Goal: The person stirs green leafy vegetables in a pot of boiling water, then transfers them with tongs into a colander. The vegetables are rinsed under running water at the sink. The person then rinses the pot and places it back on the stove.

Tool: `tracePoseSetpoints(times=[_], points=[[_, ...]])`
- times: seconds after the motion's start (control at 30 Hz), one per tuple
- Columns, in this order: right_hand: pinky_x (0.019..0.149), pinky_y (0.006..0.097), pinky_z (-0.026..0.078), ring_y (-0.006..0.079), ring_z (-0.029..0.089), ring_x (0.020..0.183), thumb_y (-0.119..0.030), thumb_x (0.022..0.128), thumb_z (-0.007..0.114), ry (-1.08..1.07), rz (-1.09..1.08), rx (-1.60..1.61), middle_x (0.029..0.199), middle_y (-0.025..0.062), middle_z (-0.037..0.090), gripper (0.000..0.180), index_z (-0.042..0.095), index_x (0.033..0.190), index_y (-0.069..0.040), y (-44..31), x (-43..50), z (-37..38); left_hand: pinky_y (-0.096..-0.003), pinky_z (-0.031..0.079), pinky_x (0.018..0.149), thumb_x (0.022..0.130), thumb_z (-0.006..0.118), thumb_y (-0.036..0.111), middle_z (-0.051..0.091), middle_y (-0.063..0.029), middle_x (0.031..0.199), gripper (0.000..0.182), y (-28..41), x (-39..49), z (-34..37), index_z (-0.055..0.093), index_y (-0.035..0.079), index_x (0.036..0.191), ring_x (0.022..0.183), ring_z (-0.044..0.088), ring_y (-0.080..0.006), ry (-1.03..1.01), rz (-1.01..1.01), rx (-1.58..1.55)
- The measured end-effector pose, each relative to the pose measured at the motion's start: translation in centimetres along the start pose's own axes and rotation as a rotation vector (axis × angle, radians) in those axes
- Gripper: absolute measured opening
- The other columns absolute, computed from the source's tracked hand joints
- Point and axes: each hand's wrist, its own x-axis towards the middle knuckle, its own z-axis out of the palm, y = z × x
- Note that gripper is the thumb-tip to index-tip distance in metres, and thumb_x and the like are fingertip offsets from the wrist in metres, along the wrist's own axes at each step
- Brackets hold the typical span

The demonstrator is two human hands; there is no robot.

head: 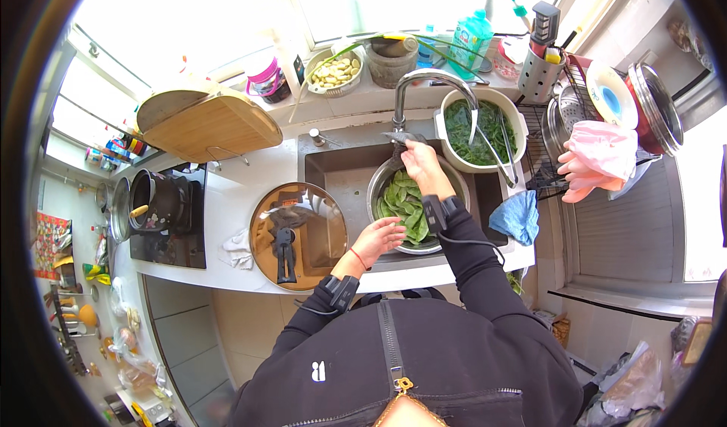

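Observation:
In the sink a round metal bowl holds flat green bean pods. My left hand hangs over the bowl's near left edge, fingers apart, with nothing in it. My right hand reaches across the bowl's far side, its fingers on a dark grey cloth or scrubber below the curved metal faucet; how firmly it grips is hard to tell. At the sink's far right, a white pot holds leafy greens in liquid, with metal tongs leaning in it.
A glass lid lies left of the sink, near a white cloth and cutting boards. A blue cloth hangs at the right edge. Pink gloves drape over the rack. A basket of pale beans stands behind.

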Motion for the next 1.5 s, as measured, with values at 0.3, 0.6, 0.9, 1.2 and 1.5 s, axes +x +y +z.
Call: tracePoseSetpoints(times=[0.3, 0.6, 0.9, 1.2, 1.5], points=[[0.091, 0.036, 0.049, 0.0255, 0.059, 0.113, -0.014, 0.089, 0.067, 0.003, -0.257, -0.571, 0.124, 0.0202, 0.06, 0.059, 0.042, 0.136, 0.011, -4.4, -2.8, -1.0, -0.0346, 0.054, 0.09, 0.099, 0.054, 0.013, 0.065, -0.0128, 0.113, 0.03, 0.0, -1.8, -1.0, 0.054, 0.003, 0.128, 0.101, 0.065, -0.0217, 0.032, 0.01, -0.013], [0.088, 0.0472, 0.047, 0.0367, 0.056, 0.108, -0.028, 0.072, 0.082, 0.979, -0.589, -1.834, 0.118, 0.0176, 0.055, 0.063, 0.051, 0.123, -0.008, -14.3, -11.1, -10.9, -0.0346, 0.054, 0.091, 0.099, 0.055, 0.013, 0.065, -0.0126, 0.114, 0.031, -0.2, -2.6, -0.4, 0.053, 0.003, 0.128, 0.102, 0.065, -0.0216, 0.045, 0.029, 0.024], [0.085, 0.0465, 0.05, 0.0404, 0.062, 0.1, -0.032, 0.08, 0.075, 0.63, -0.844, -1.791, 0.108, 0.0231, 0.062, 0.057, 0.055, 0.125, -0.003, -17.1, -13.3, -14.8, -0.0314, 0.053, 0.09, 0.099, 0.056, 0.014, 0.064, -0.0118, 0.117, 0.034, -1.2, -3.7, 0.3, 0.053, 0.004, 0.131, 0.103, 0.063, -0.0189, 0.109, 0.081, 0.07], [0.084, 0.0469, 0.048, 0.0401, 0.061, 0.095, -0.028, 0.088, 0.067, 0.426, -0.86, -1.618, 0.103, 0.0256, 0.062, 0.051, 0.055, 0.127, 0.002, -13.7, -15.2, -18.0, -0.0303, 0.051, 0.091, 0.096, 0.064, 0.023, 0.06, -0.0047, 0.121, 0.044, -2.2, -6.3, 0.4, 0.053, 0.01, 0.136, 0.105, 0.059, -0.0127, 0.104, 0.165, 0.114], [0.036, 0.0252, 0.031, 0.0082, 0.044, 0.045, -0.031, 0.098, 0.057, 0.293, -0.63, -0.806, 0.076, 0.0058, 0.054, 0.036, 0.057, 0.112, 0.002, -6.6, -17.1, -15.5, -0.0309, 0.05, 0.091, 0.095, 0.064, 0.025, 0.06, -0.0041, 0.122, 0.047, -1.6, -12.3, -2.7, 0.051, 0.01, 0.138, 0.108, 0.059, -0.0141, -0.005, 0.294, -0.035]])
